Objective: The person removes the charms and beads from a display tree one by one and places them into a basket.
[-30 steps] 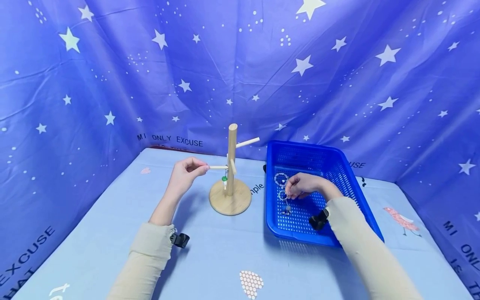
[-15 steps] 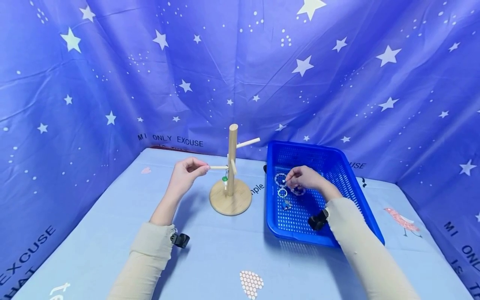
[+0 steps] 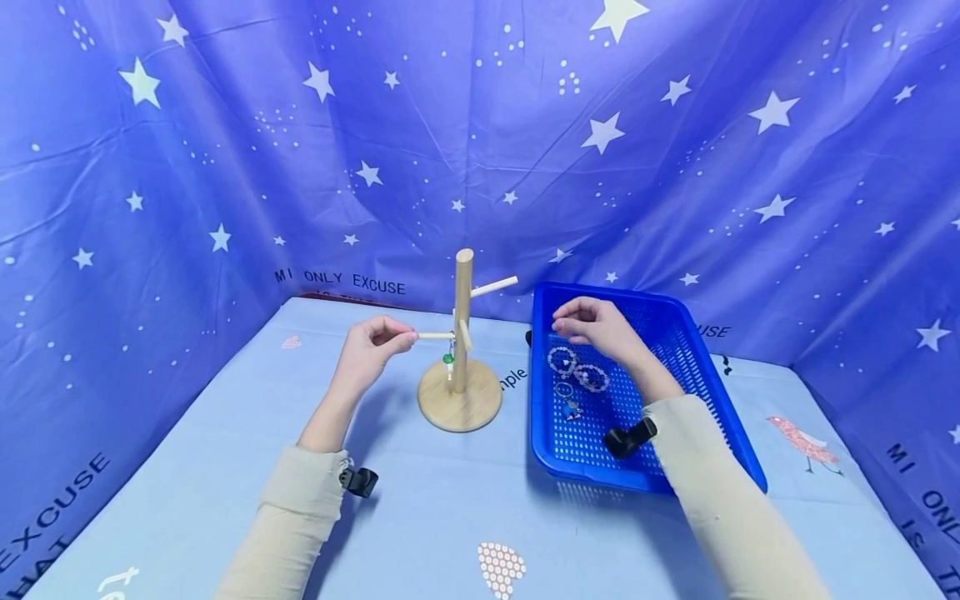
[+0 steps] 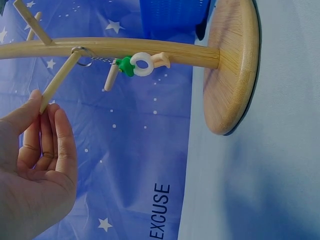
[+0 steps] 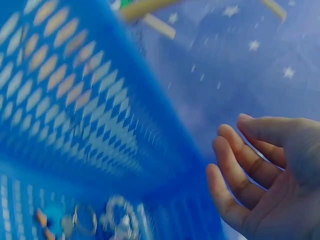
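With thumb and fingertips, my left hand (image 3: 371, 346) pinches the free end of a thin peg (image 4: 59, 82) on a wooden stand (image 3: 464, 292). From that peg hangs a keychain (image 4: 131, 65) by its metal ring, with a green piece and a white ring-shaped piece. My right hand (image 3: 596, 329) hovers over the far left part of a blue basket (image 3: 551, 462), its fingers loosely bent and holding nothing. Below it in the basket lie two beaded bracelets (image 3: 592, 378), and nearer the front a keychain with a blue figure (image 3: 572, 410).
The stand's round base (image 3: 460, 408) rests on a light blue cloth (image 3: 420, 508) left of the basket. Other pegs stick out from its post, one toward the back right (image 3: 497, 286). A starry blue curtain (image 3: 465, 125) surrounds the table.
My right hand has left the ring of the blue-figure keychain, which now lies in the basket, and has moved back and up, uncovering both bracelets. My left hand stays on the peg.
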`<state>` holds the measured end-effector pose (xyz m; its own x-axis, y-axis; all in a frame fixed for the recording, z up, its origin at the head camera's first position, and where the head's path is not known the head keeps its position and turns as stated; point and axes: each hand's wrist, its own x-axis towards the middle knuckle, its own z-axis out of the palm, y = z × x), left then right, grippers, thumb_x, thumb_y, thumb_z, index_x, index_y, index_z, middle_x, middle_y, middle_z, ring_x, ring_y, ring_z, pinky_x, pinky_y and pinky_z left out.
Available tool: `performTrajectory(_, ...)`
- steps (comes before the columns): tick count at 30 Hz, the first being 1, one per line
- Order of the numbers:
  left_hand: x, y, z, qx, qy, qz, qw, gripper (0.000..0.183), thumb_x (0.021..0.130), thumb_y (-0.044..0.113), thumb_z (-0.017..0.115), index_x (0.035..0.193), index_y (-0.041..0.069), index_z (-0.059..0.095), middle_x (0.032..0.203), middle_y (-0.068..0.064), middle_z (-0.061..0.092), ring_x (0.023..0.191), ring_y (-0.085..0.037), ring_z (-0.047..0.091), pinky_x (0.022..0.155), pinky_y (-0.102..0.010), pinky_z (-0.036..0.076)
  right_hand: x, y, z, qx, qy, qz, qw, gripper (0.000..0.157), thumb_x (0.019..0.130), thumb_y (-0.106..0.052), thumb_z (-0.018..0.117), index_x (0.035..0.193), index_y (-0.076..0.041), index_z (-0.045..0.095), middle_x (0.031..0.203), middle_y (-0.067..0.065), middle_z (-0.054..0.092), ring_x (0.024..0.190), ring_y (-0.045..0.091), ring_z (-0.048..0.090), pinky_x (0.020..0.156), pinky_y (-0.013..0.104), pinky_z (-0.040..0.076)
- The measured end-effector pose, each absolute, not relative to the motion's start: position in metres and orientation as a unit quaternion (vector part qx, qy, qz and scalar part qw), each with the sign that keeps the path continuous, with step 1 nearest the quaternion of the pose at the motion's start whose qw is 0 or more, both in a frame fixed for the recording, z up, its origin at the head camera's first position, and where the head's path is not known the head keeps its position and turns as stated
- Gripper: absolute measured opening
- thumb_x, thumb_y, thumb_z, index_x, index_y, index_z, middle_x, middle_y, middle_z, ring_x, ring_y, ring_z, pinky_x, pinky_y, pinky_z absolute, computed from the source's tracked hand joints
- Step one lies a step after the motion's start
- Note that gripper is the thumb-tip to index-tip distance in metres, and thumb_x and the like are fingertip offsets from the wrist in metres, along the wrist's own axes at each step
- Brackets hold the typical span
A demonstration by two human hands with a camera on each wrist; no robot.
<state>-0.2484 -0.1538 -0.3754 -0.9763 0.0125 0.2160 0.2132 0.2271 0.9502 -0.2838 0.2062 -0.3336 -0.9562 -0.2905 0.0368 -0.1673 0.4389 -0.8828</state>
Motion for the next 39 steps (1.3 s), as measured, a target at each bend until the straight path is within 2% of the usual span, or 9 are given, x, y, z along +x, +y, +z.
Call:
performTrajectory(4,-0.248,-0.154,-0.375,-0.074,-0.778,-0.618,0.082,0.025,0.091,0.014,0.073,0.105,-0.006,0.067,0.082,0.016,0.067,0.076,-0.001,0.065,0.076,-0.019,0.055,-0.279,0.190,-0.321,-0.131,0.822,-0.553,0.041,0.035,0.099,-0.016,0.061,0.124,0.009,0.056,0.107,0.006,0.069,0.093,0.008,0.069,0.092,0.035,0.058)
performTrajectory(6,-0.247,-0.154,-0.375,-0.075,-0.779,-0.617,0.082,0.025,0.091,0.014,0.072,0.105,-0.006,0.067,0.082,0.016,0.067,0.076,-0.001,0.065,0.075,-0.018,0.055,-0.276,0.182,-0.314,-0.128,0.813,-0.566,0.033,0.035,0.100,-0.016,0.061,0.125,0.008,0.056,0.109,0.007,0.069,0.097,0.012,0.069,0.094,0.038,0.057)
performTrajectory(10,-0.246,-0.154,-0.374,-0.072,-0.781,-0.615,0.082,0.025,0.091,0.014,0.072,0.105,-0.006,0.067,0.082,0.016,0.067,0.076,-0.001,0.065,0.075,-0.018,0.054,-0.271,0.167,-0.304,-0.135,0.802,-0.582,0.016,0.036,0.100,-0.018,0.061,0.126,0.006,0.056,0.115,0.012,0.068,0.100,0.014,0.069,0.092,0.032,0.057)
performTrajectory(13,-0.245,-0.153,-0.373,-0.071,-0.781,-0.615,0.082,0.025,0.091,0.014,0.072,0.105,-0.006,0.067,0.082,0.016,0.067,0.076,-0.001,0.065,0.075,-0.018,0.054,-0.269,0.158,-0.299,-0.138,0.792,-0.595,0.002,0.037,0.100,-0.020,0.061,0.127,0.005,0.056,0.112,0.007,0.069,0.098,0.010,0.068,0.090,0.028,0.058)
performTrajectory(16,-0.244,-0.153,-0.372,-0.069,-0.779,-0.617,0.082,0.023,0.091,0.013,0.072,0.104,-0.006,0.067,0.081,0.016,0.067,0.076,-0.001,0.065,0.075,-0.019,0.054,-0.267,0.152,-0.296,-0.139,0.781,-0.609,-0.010,0.038,0.099,-0.021,0.062,0.128,0.004,0.057,0.110,0.002,0.069,0.094,0.005,0.068,0.090,0.029,0.058)
performTrajectory(26,-0.243,-0.152,-0.373,-0.067,-0.785,-0.607,0.101,0.023,0.091,0.015,0.073,0.102,-0.005,0.069,0.080,0.014,0.066,0.074,-0.002,0.063,0.071,-0.020,0.052,-0.259,0.137,-0.298,-0.138,0.777,-0.614,-0.008,0.034,0.099,-0.022,0.063,0.125,-0.001,0.059,0.121,0.020,0.066,0.094,0.010,0.068,0.087,0.029,0.059)
performTrajectory(33,-0.233,-0.150,-0.371,-0.067,-0.790,-0.598,0.118,0.020,0.089,0.013,0.075,0.097,-0.004,0.071,0.079,0.009,0.067,0.072,-0.003,0.062,0.066,-0.019,0.048,-0.254,0.135,-0.300,-0.139,0.779,-0.611,0.003,0.037,0.100,-0.021,0.061,0.129,0.001,0.056,0.118,0.017,0.067,0.099,0.015,0.069,0.087,0.028,0.058)
performTrajectory(36,-0.229,-0.151,-0.370,-0.072,-0.798,-0.589,0.108,0.019,0.089,0.013,0.075,0.097,-0.003,0.070,0.080,0.009,0.067,0.073,-0.003,0.062,0.067,-0.019,0.048,-0.252,0.136,-0.301,-0.139,0.781,-0.609,0.008,0.035,0.100,-0.021,0.061,0.128,-0.001,0.057,0.118,0.018,0.066,0.097,0.011,0.069,0.089,0.030,0.058)
performTrajectory(39,-0.232,-0.155,-0.369,-0.088,-0.797,-0.592,0.086,0.021,0.091,0.014,0.072,0.098,-0.005,0.069,0.082,0.007,0.068,0.074,-0.002,0.063,0.071,-0.020,0.052,-0.249,0.136,-0.303,-0.140,0.783,-0.606,0.017,0.034,0.099,-0.023,0.062,0.127,-0.004,0.058,0.121,0.019,0.066,0.101,0.013,0.069,0.091,0.032,0.058)
